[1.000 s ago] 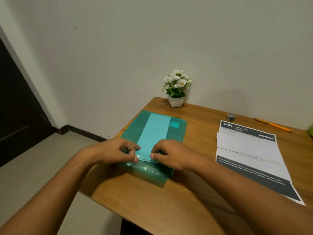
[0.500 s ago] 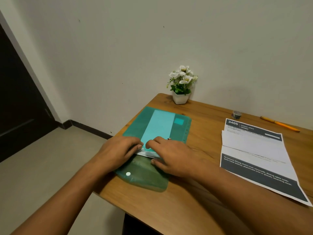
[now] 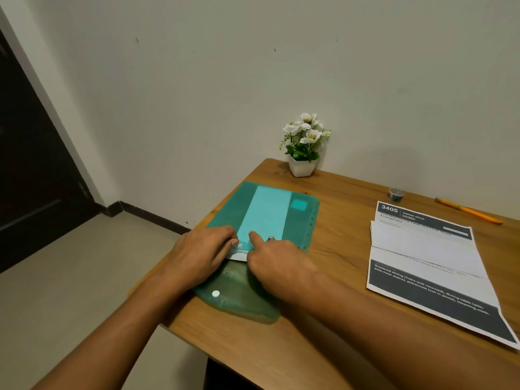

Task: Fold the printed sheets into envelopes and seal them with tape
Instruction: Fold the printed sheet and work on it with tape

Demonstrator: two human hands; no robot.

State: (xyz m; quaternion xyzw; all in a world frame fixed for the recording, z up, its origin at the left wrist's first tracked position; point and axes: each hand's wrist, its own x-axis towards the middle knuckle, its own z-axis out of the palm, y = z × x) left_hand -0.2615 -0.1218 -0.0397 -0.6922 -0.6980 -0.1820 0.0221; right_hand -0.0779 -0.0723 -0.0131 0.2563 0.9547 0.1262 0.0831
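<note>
A green translucent folder (image 3: pixel 298 220) lies at the table's left end, its flap (image 3: pixel 244 305) folded open toward me. Pale sheets (image 3: pixel 267 212) show through its front, and their white edge (image 3: pixel 237 255) peeks out at the opening. My left hand (image 3: pixel 199 254) rests flat on the folder, fingertips at the opening. My right hand (image 3: pixel 278 260) lays its index finger on the folder's front while its other fingers curl over the sheets' edge; the thumb is hidden. A creased printed sheet (image 3: pixel 427 249) with dark bands lies to the right. A small tape roll (image 3: pixel 396 195) stands behind it.
A white pot of flowers (image 3: pixel 304 153) stands at the back by the wall. An orange pencil (image 3: pixel 468 211) lies at the far right rear. The wooden table's left edge (image 3: pixel 180 330) drops to the tiled floor; a dark door is at far left.
The folder's flap has been opened and folded toward me. Both hands moved up from the snap to the opening, and the sheets' white edge now shows there.
</note>
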